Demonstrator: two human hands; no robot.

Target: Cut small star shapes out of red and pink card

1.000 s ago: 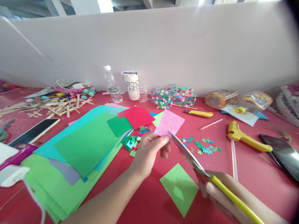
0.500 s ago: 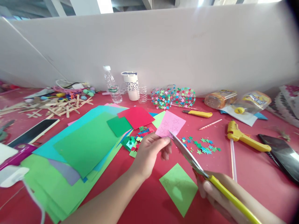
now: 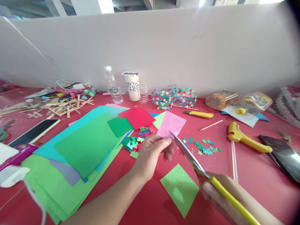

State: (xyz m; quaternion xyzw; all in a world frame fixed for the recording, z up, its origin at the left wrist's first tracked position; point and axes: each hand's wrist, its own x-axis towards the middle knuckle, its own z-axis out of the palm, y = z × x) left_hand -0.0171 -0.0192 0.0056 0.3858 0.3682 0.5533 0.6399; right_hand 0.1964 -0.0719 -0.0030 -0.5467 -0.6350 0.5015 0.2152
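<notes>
Between thumb and fingers, my left hand (image 3: 153, 150) pinches the lower corner of a pink paper square (image 3: 174, 121) with stars drawn on it in outline. My right hand (image 3: 215, 190) grips yellow-handled scissors (image 3: 194, 161), whose blade tips lie over the paper's lower edge, close to my left thumb. Below the scissors a light green paper square (image 3: 180, 190) with faint drawn stars lies on the table. Small cut-out paper stars (image 3: 203, 147) are scattered to the right of the blades. Coloured paper scraps (image 3: 130, 143) lie just left of my left hand.
Stacked coloured sheets (image 3: 86, 143) cover the left. Wooden sticks (image 3: 65, 107) and a phone (image 3: 35, 132) lie beyond. At the back stand a water bottle (image 3: 113, 86), a white cup (image 3: 131, 87) and a star-covered bottle (image 3: 173, 97). A yellow cutter (image 3: 199, 114) and glue gun (image 3: 246, 139) lie right.
Almost nothing differs. The scissor tips and my left hand have shifted very slightly, with the pink paper still held in place.
</notes>
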